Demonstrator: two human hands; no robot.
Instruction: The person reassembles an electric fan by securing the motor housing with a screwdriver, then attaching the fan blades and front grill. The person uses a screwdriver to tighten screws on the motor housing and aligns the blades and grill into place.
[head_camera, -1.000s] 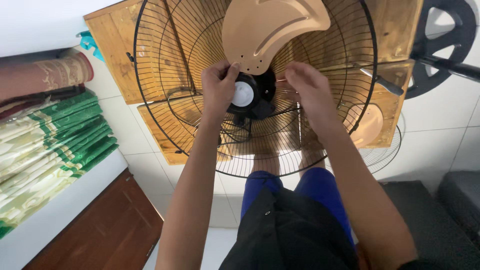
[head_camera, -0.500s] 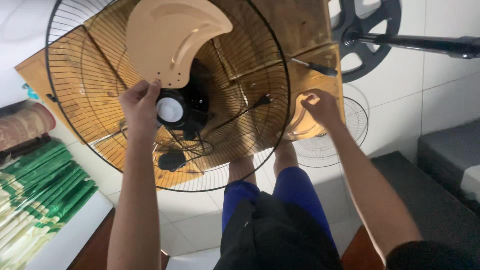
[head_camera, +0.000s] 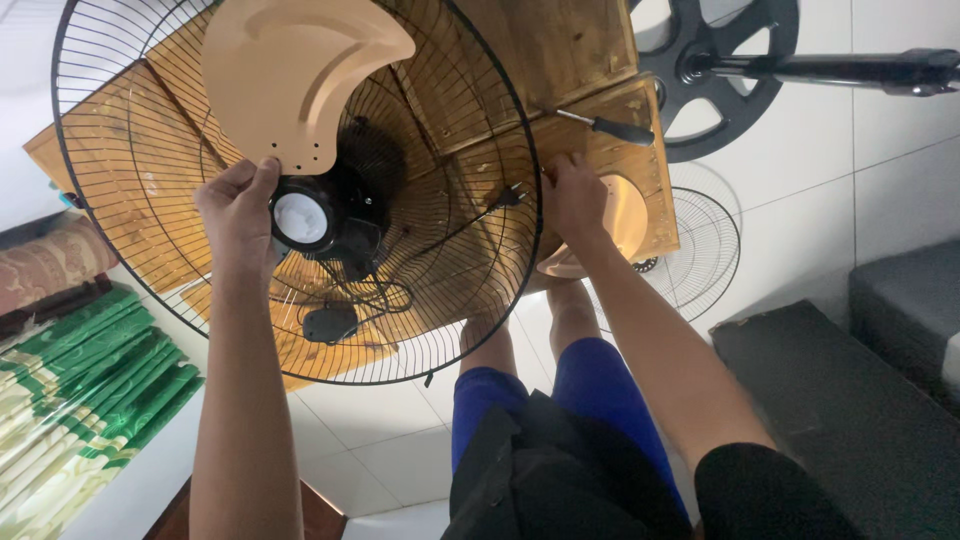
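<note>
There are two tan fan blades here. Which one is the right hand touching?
The right hand rests on the loose blade lying on the wooden board. The other blade sits inside the wire guard, by the left hand.

Fan blade (head_camera: 300, 80) cut off at the top edge, tip out of view. Wire guard (head_camera: 150, 250) also clipped at the top. Second blade (head_camera: 622, 215) mostly hidden behind right hand (head_camera: 573, 200); can't tell if the fingers grip it. Stand pole (head_camera: 850, 70) runs off the right edge. Screwdriver (head_camera: 605, 127) tip too small to read. Feet hidden behind guard.
</note>
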